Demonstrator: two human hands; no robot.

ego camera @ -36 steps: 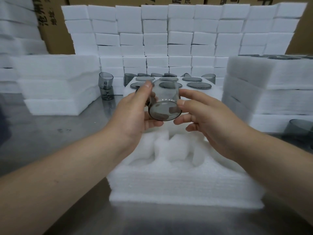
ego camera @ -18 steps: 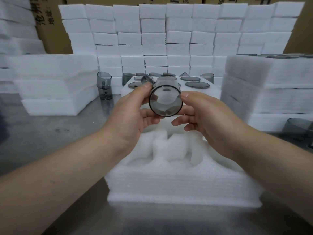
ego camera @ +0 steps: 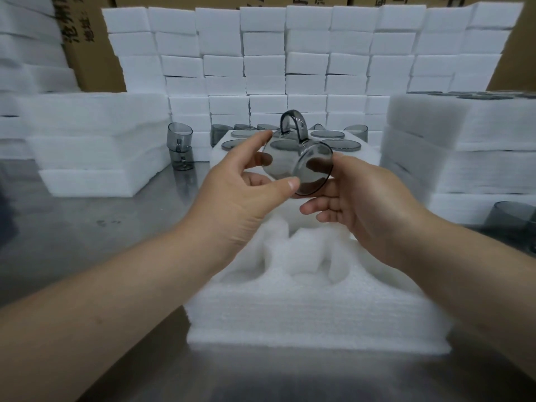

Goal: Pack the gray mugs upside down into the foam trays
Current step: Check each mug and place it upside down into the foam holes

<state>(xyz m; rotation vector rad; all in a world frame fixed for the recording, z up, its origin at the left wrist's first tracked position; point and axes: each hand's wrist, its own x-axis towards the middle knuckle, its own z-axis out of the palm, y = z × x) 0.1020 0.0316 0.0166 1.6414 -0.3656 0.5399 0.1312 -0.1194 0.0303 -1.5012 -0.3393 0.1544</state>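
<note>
The gray mug (ego camera: 285,162) is up in the air over the far half of the near foam tray (ego camera: 304,314), caught between both hands. It looks like thin, see-through smoked glass or hard plastic; I can't tell which. Either way I'd judge it light, rigid and slick, and it could chip at the rim if knocked. The safest hold seems to be across the smooth wall, as it is held now, rather than by the slim handle.

The left hand (ego camera: 240,195) pinches the wall between thumb and forefinger. The right hand (ego camera: 368,204) cradles the mouth end, with its thumb on the rim's edge and its fingers curled beneath.

The mug lies on its side. Its long axis is roughly level, with the open mouth turned right and toward the person, the base away to the left, and the handle loop straight up. By my reckoning, the mouth must tip downward before it drops into a pocket.

The near tray's pockets below show bare foam. Beyond that tray, a second tray (ego camera: 367,156) shows round mug bases facing up. Left of it, two loose mugs (ego camera: 179,146) stand stacked on the steel surface (ego camera: 116,227).
</note>
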